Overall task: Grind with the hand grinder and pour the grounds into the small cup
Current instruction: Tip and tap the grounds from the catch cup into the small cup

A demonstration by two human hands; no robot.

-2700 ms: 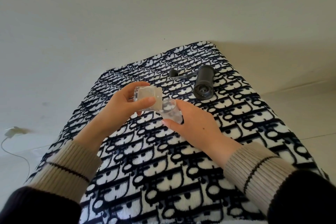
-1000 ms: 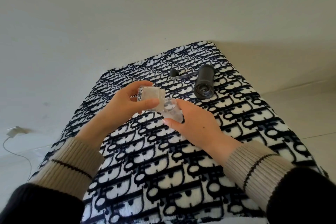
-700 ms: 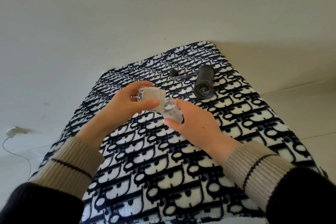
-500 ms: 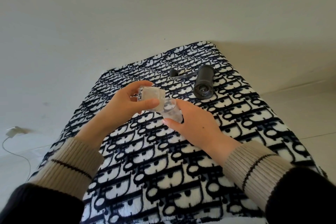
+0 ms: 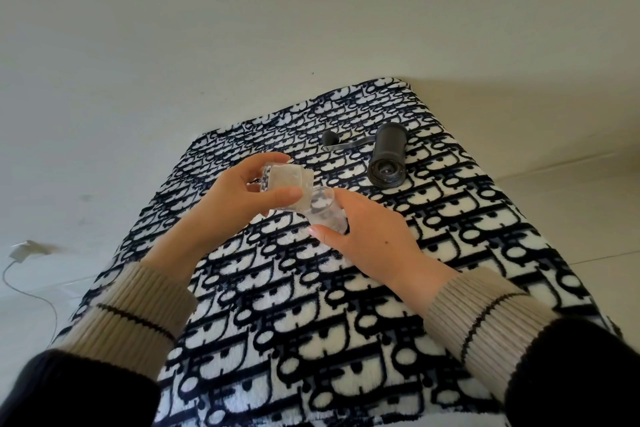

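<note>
Right hand (image 5: pixel 370 236) wrapped round a small clear cup (image 5: pixel 323 208), fingers (image 5: pixel 320 230) clamped under its wall. Left hand (image 5: pixel 235 201) gripping a cloudy jar (image 5: pixel 287 191), thumb across its front, tipped so its mouth touches the cup's rim. Farther off, black grinder (image 5: pixel 388 159) lying untouched on the patterned blanket (image 5: pixel 311 322), crank handle (image 5: pixel 343 144) beside it.

Black grinder (image 5: pixel 387 159) flat; clear cup (image 5: pixel 323 210) tilted.
</note>
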